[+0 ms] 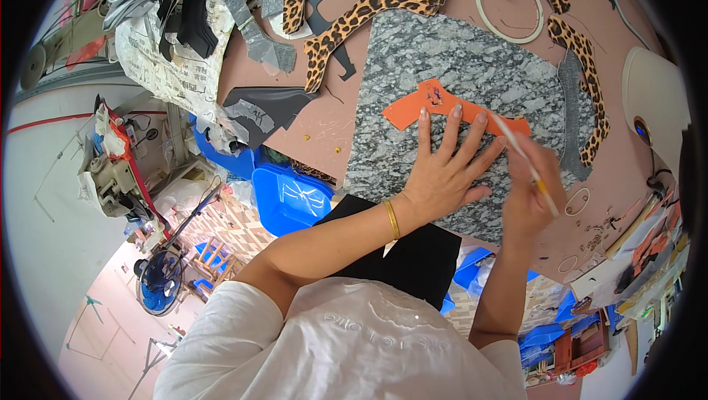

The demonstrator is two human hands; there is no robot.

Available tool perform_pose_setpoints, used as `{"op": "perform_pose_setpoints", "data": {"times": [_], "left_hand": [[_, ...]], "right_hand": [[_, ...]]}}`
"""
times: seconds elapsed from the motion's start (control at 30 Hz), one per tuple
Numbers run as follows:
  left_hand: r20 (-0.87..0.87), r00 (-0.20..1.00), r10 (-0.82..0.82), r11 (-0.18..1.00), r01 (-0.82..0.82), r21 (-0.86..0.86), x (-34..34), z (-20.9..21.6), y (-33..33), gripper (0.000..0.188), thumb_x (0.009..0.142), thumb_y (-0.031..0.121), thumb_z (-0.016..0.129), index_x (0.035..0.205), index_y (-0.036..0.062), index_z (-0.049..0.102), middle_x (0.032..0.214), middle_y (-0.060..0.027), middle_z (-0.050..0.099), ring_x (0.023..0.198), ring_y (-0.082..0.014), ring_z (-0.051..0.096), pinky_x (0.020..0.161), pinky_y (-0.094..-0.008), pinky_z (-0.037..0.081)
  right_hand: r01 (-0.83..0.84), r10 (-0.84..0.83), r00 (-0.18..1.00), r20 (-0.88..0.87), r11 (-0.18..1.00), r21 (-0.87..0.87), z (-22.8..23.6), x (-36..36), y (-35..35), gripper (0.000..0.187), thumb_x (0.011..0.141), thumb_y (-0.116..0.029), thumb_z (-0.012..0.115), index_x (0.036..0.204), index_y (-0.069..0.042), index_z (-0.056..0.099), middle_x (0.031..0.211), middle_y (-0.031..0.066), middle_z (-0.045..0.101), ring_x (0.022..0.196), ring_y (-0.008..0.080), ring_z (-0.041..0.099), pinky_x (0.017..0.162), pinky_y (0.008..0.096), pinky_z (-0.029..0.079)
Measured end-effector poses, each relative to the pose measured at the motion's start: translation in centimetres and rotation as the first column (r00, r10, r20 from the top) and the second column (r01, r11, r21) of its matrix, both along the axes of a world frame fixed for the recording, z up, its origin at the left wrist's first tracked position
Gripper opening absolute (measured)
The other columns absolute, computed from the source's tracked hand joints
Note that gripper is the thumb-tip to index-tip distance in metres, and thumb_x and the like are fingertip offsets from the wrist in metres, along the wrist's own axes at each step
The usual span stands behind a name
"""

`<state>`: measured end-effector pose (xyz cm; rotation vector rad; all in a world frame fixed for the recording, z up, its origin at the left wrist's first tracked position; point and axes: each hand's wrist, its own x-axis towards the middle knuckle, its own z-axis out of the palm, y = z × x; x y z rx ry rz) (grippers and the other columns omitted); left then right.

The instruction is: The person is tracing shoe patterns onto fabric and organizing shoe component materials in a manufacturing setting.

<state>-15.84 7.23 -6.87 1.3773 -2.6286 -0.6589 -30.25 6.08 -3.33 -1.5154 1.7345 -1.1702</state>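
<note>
My left hand [448,171] lies with its fingers spread, the fingertips pressing on an orange curved cut-out piece [413,112] that has a small dark mark near its top. The piece rests on a grey speckled stone slab [413,50]. Closed around a slim white pen-like tool [519,151] with a yellow section, my right hand [537,182] is slightly blurred. The tool slants across, its upper end close to the right end of the orange piece. Whether its tip touches the piece, I cannot tell.
Leopard-print pieces [354,22] curve around the slab's far side, and a leopard strip with grey backing [572,105] lies along its right. An off-white ring [481,3] sits behind. Black and grey scraps [269,112] lie left. A blue basin [291,197] stands below the table edge.
</note>
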Motion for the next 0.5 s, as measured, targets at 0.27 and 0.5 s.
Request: {"op": "perform_pose_setpoints", "data": {"times": [0.27, 0.5], "left_hand": [[0.028, 1.0, -0.007, 1.0, 0.008, -0.024, -0.1, -1.0, 0.7, 0.07, 0.078, 0.053, 0.057, 0.135, 0.0138, 0.045, 0.14, -0.0122, 0.034, 0.136, -0.0451, 0.017, 0.099, -0.0772, 0.01], [0.058, 0.998, 0.015, 0.999, -0.012, -0.042, -0.6, -0.8, 0.7, 0.07, 0.08, 0.052, 0.054, 0.135, 0.0102, 0.044, 0.139, -0.0123, 0.035, 0.131, -0.0428, 0.025, 0.097, -0.0788, 0.011]], "right_hand": [[-0.083, 0.075, 0.995, 0.062, 0.988, 0.13, -1.5, 3.1, -1.9, 0.014, 0.087, -0.016, 0.065, 0.094, -0.004, 0.065, 0.088, 0.0078, 0.069, 0.077, 0.0217, 0.066, 0.065, 0.0304, 0.05], [-0.208, 0.217, 0.972, -0.091, 0.973, 0.095, -2.1, 4.0, -3.3, 0.013, 0.086, -0.016, 0.065, 0.092, -0.004, 0.064, 0.086, 0.0077, 0.068, 0.076, 0.0259, 0.065, 0.065, 0.0334, 0.05]]}}
